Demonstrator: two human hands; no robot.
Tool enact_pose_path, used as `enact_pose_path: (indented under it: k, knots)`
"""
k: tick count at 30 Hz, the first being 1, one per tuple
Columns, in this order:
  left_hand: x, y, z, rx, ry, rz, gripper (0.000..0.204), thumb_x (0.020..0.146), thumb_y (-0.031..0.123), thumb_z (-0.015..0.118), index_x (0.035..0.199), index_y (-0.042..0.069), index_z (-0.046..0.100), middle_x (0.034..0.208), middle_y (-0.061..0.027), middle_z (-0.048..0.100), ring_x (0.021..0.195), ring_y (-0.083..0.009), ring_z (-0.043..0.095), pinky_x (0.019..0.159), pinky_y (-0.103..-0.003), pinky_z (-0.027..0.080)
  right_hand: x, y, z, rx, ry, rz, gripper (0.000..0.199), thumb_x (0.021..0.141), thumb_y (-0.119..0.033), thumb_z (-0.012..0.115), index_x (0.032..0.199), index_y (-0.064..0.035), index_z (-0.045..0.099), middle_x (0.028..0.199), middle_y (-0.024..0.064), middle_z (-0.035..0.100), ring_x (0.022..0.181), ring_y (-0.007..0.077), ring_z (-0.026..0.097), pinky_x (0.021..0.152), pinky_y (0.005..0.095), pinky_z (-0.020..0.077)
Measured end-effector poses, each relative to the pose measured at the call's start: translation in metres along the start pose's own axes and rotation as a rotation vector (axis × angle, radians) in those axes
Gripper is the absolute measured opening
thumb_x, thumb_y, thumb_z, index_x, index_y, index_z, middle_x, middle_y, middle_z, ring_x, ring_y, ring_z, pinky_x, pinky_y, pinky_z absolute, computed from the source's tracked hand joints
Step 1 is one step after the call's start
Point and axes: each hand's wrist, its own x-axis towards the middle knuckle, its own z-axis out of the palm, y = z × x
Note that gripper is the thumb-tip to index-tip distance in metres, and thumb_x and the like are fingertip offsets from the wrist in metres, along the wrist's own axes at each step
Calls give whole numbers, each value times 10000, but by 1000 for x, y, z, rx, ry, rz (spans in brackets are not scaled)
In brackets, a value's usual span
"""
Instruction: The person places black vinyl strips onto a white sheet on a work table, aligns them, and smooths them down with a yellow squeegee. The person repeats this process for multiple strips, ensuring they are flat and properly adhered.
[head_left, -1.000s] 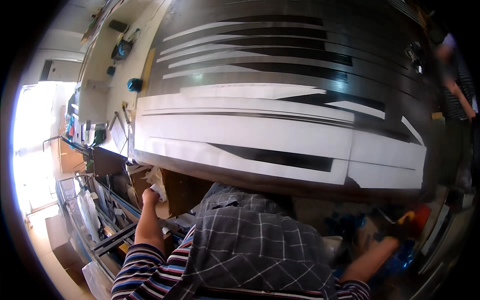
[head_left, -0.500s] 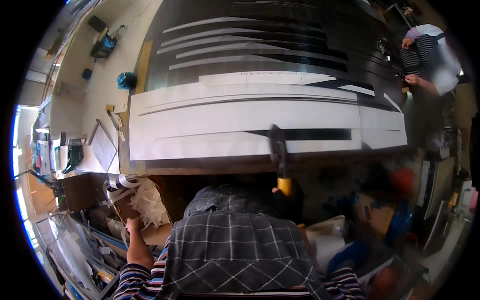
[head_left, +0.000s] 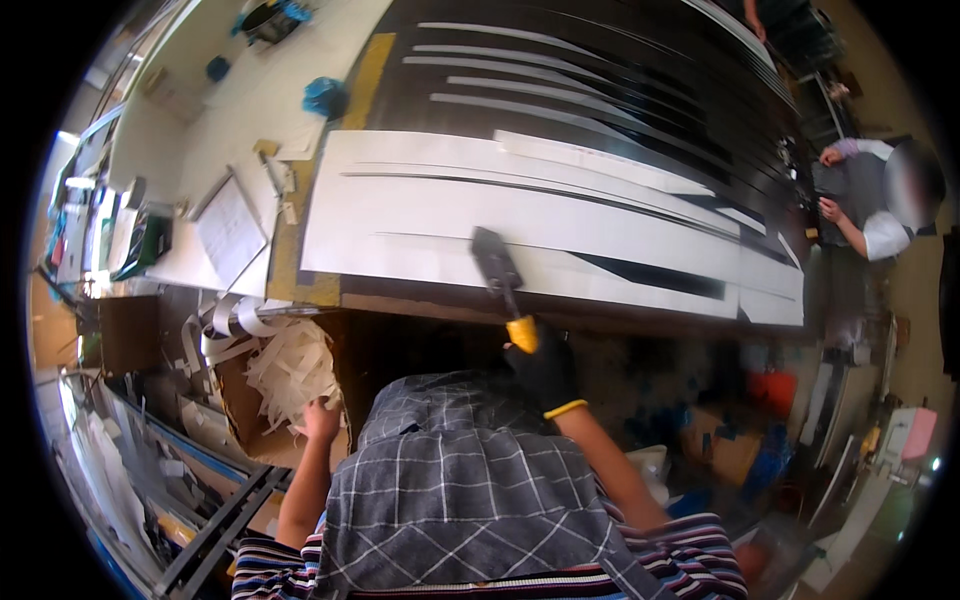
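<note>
My right hand point(head_left: 545, 368), in a black glove with a yellow cuff, is closed round the yellow handle point(head_left: 521, 334) of a tool with a broad dark head point(head_left: 495, 260). The head hangs over the table's near edge, above white sheets, and is blurred, so its exact kind is unclear. My bare left hand point(head_left: 320, 422) is at the right side of a cardboard box point(head_left: 240, 415) full of white paper strips point(head_left: 292, 372). Its fingers look apart, close to the strips, with nothing plainly held. Long white sheets point(head_left: 420, 215) lie across the dark table point(head_left: 400, 298), with dark gaps between them.
Narrow pale strips point(head_left: 520, 65) lie farther back on the table. To the left, a light worktop point(head_left: 215, 125) holds a clipboard-like sheet point(head_left: 230, 230) and a blue bundle point(head_left: 322, 97). A co-worker point(head_left: 880, 190) is at the right end. A red container point(head_left: 772, 388) stands below right.
The view has turned, shifting the table in the picture. My right hand and tool have moved left, the head now tilting left. My left hand has come up along the box to its right side.
</note>
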Motion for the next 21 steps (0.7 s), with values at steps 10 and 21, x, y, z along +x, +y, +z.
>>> enact_pose_path:
  k: [10,21]
  knots:
    - [-28,39,22,-172,-173,92,474,828,470,596,1178,162,686,1246,-133,648,1246,-383,542,1066,-759,127,56,-100,64,225,-282,-217,453,785,-296,711,1097,9,588,925,225,662,877,421,646,769,471,514]
    - [8,89,102,141,-143,579,359,867,328,588,1001,18,712,966,-238,700,985,-416,663,822,-496,526,-20,159,-191,54,327,276,431,782,-284,740,1118,-44,616,1069,218,653,924,391,646,798,449,514]
